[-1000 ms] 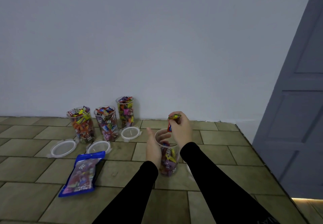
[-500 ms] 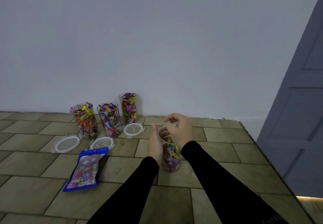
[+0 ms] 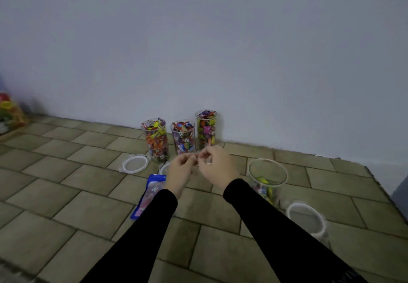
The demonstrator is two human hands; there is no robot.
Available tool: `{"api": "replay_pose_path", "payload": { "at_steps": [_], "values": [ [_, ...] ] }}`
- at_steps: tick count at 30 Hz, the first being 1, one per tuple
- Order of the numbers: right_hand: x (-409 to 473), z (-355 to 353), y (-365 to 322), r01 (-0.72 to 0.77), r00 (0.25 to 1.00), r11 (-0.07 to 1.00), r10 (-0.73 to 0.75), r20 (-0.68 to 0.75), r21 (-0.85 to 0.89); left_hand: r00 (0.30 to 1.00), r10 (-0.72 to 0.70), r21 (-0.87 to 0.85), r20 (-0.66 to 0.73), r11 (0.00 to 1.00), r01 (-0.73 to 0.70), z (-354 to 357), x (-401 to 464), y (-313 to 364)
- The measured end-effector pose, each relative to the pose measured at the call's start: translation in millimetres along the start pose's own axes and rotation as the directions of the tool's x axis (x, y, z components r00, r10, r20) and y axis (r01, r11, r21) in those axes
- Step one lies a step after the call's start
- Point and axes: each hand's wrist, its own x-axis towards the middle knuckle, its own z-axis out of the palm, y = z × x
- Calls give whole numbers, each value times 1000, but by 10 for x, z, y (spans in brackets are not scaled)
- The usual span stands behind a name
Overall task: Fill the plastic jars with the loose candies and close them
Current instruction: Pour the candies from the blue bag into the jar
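Both hands, left [image 3: 179,170] and right [image 3: 217,168], are meeting fingertip to fingertip above the floor [image 3: 66,185]; whether either grip is pinching anything, I cannot tell. The part-filled jar [image 3: 267,178] is standing open beside the right sleeve, its lid [image 3: 305,217] near it. Advisable: drop candies straight down into its mouth.

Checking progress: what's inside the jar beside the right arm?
The open jar holds a few wrapped candies, including a yellow one, low down. The right sleeve covers its lower left.

From my feed the room is dim and evenly lit, with a cool bluish cast on the wall [image 3: 198,40] and no clear light source. Shadows are faint. The whole frame is soft; both hands look smeared, as does the lid [image 3: 306,217] at lower right. Floor tiles [image 3: 88,172] bend toward the frame's edges.
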Motion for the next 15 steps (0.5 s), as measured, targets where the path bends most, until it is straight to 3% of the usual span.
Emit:
{"api": "replay_pose_path", "payload": {
  "at_steps": [5,12,15],
  "values": [
    [120,500,74,-289,921,957,276,274,9,983,-127,242,-136,958,157,-534,203,-132],
    [346,957,113,-458,814,886,448,368,-66,952,-216,539,-215,787,300,-898,400,-330],
    [413,1106,113,-542,779,841,499,380,6,934,-284,516,-216,779,357,-971,477,-423]
  ]
}}
